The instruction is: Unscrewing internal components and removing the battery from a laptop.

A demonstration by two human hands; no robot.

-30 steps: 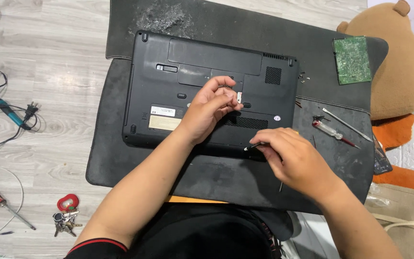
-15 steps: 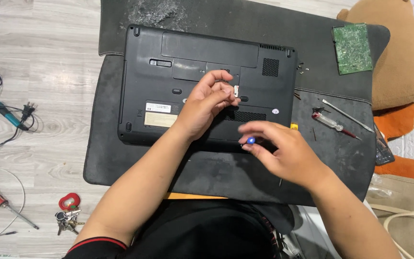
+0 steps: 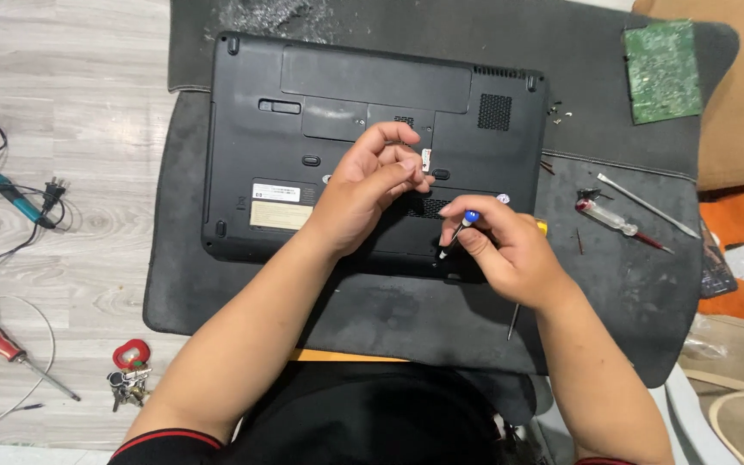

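Change noted: your right hand [image 3: 510,250] now pinches a blue-capped precision screwdriver [image 3: 456,233] upright against the upturned black plastic laptop [image 3: 337,95]; your left hand [image 3: 372,185], fingers curled, rests there as before.

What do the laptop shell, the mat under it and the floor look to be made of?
Laptop: likely moulded plastic, matte black, with vent grilles and panel seams. Mat: seems felt or rubbery foam, dark grey, dull and scuffed, with soft rounded edges. Floor: wood or wood-look laminate, pale grey, with grain and plank joints; which one is unclear.
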